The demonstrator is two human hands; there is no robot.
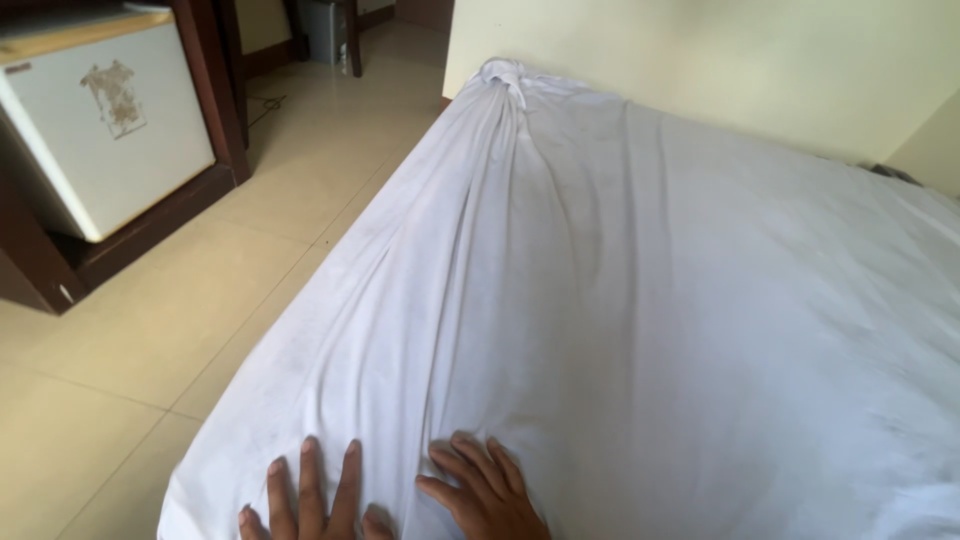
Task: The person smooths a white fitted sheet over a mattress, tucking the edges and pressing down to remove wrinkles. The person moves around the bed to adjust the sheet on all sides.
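Both hands (pixel 310 500) (pixel 485 490) press spread-fingered on white sheet (pixel 620 300), tiled floor (pixel 150 340) beside, perhaps fridge (pixel 100 120).

The sheet (pixel 640 300) is white and faintly smudged, and it covers the mattress across the centre and right of the frame. Its far corner is tied in a knot (pixel 505 78) at upper centre. Long folds run from there down to the bottom edge, bunching at lower centre.
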